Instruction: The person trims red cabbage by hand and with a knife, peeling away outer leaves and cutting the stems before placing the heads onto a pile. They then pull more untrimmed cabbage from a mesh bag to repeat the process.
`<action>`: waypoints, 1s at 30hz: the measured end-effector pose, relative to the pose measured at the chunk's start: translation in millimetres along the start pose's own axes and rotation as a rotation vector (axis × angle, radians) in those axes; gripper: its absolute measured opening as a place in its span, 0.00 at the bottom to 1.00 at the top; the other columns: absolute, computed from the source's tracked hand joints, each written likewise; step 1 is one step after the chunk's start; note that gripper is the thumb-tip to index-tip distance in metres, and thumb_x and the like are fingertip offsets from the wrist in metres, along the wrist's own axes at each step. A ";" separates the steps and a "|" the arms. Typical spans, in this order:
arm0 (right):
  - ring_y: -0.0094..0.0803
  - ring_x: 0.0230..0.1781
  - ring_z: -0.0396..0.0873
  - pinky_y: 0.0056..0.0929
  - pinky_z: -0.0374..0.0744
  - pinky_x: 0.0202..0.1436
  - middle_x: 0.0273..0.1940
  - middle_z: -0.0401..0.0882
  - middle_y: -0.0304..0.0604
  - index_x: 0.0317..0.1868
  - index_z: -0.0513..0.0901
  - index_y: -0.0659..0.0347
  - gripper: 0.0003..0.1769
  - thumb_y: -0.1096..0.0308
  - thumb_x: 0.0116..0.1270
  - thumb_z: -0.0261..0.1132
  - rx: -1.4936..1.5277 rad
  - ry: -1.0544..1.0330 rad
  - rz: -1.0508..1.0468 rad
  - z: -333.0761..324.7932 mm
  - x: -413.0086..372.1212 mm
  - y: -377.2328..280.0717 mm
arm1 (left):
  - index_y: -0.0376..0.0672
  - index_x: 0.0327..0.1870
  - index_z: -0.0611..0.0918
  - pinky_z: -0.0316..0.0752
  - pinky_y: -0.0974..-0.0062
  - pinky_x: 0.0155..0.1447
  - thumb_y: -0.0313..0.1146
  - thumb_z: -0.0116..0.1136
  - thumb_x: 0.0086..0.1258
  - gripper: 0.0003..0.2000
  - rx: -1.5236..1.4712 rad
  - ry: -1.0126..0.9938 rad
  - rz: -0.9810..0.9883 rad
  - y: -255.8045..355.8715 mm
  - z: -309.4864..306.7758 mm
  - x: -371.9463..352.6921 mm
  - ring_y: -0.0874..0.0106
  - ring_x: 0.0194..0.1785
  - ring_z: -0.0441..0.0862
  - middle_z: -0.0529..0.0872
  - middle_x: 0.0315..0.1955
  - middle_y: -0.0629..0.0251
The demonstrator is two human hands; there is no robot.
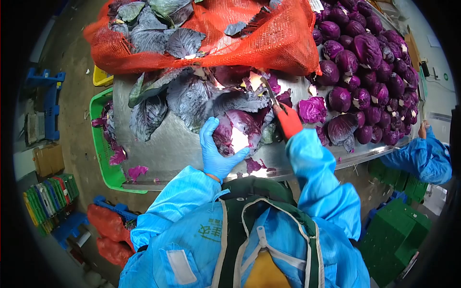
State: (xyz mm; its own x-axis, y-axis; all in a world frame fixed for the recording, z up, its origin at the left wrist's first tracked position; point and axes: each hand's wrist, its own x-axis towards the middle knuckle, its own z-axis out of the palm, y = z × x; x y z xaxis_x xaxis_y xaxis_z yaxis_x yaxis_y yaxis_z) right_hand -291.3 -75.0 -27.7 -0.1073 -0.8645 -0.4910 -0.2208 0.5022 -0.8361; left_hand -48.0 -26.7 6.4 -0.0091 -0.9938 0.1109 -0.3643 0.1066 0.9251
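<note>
My left hand (217, 152), in a blue glove, is wrapped round the near left side of a red cabbage (245, 124) on the metal table. A pale cut face shows on the cabbage's front. In my right hand (288, 121), which wears a red glove, is a knife (270, 91) with its blade pointing up and away, just beyond and to the right of that cabbage. Loose dark outer leaves (189, 101) lie behind and left of the cabbage. A bright purple cabbage piece (312, 110) rests right of the knife.
A red mesh sack (269, 45) with leaves lies across the table's far side. Many red cabbages (370, 72) are piled at right. A green crate (108, 163) holding leaves stands against the left edge. Another person's blue sleeve (422, 156) is at far right.
</note>
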 end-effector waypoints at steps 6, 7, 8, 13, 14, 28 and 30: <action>0.52 0.49 0.78 0.40 0.74 0.52 0.47 0.79 0.58 0.61 0.70 0.61 0.27 0.56 0.65 0.60 -0.460 0.282 -0.272 -13.9 -40.8 -69.6 | 0.40 0.66 0.58 0.58 0.68 0.70 0.42 0.81 0.36 0.54 -0.395 -0.211 -0.163 -20.8 -29.8 30.4 0.65 0.64 0.64 0.66 0.60 0.56; 0.51 0.51 0.77 0.41 0.74 0.53 0.49 0.78 0.58 0.61 0.71 0.60 0.27 0.58 0.64 0.61 -0.455 0.301 -0.365 -10.5 -52.9 -85.6 | 0.40 0.66 0.58 0.58 0.68 0.70 0.42 0.81 0.36 0.54 -0.396 -0.197 -0.171 -20.0 -31.7 36.3 0.65 0.64 0.64 0.66 0.60 0.56; 0.48 0.52 0.77 0.38 0.74 0.55 0.50 0.78 0.59 0.62 0.71 0.59 0.26 0.60 0.65 0.61 -0.475 0.208 -0.501 -2.0 -65.0 -97.1 | 0.40 0.66 0.58 0.59 0.68 0.70 0.43 0.81 0.35 0.54 -0.365 -0.321 -0.129 -15.5 -34.3 43.3 0.65 0.64 0.65 0.66 0.61 0.56; 0.57 0.59 0.70 0.45 0.71 0.60 0.57 0.71 0.66 0.68 0.64 0.54 0.32 0.61 0.64 0.59 -0.715 -0.166 -0.462 34.3 -75.1 -101.6 | 0.38 0.66 0.58 0.61 0.65 0.69 0.42 0.80 0.38 0.53 -0.266 -0.180 -0.156 -26.7 1.3 22.7 0.62 0.63 0.66 0.66 0.60 0.53; 0.58 0.60 0.69 0.45 0.71 0.60 0.57 0.70 0.66 0.68 0.63 0.54 0.32 0.61 0.64 0.59 -0.746 -0.178 -0.424 34.2 -73.7 -98.2 | 0.38 0.66 0.58 0.61 0.65 0.69 0.42 0.80 0.38 0.53 -0.266 -0.178 -0.155 -24.0 5.8 18.6 0.62 0.63 0.66 0.66 0.60 0.53; 0.56 0.41 0.80 0.45 0.78 0.43 0.56 0.72 0.65 0.69 0.59 0.51 0.34 0.55 0.64 0.56 -0.855 -0.102 -0.398 37.4 -65.8 -84.6 | 0.40 0.63 0.60 0.66 0.68 0.66 0.32 0.72 0.52 0.39 -0.473 -0.075 -0.350 -15.1 13.2 29.9 0.66 0.59 0.70 0.70 0.56 0.56; 0.57 0.41 0.80 0.47 0.78 0.43 0.52 0.75 0.64 0.67 0.62 0.52 0.31 0.55 0.65 0.55 -0.798 -0.083 -0.395 34.7 -45.5 -82.0 | 0.38 0.61 0.65 0.65 0.65 0.65 0.40 0.76 0.47 0.40 -0.350 -0.034 -0.356 -16.0 18.8 38.9 0.62 0.59 0.69 0.69 0.55 0.52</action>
State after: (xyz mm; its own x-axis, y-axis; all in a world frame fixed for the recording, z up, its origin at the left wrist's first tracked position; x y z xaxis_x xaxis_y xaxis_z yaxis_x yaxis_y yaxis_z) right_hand -234.7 -76.2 54.7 0.1828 -0.9520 -0.2454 -0.8390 -0.0209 -0.5438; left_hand -60.1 -67.6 -10.9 0.0265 -0.9703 -0.2404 -0.0158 -0.2408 0.9704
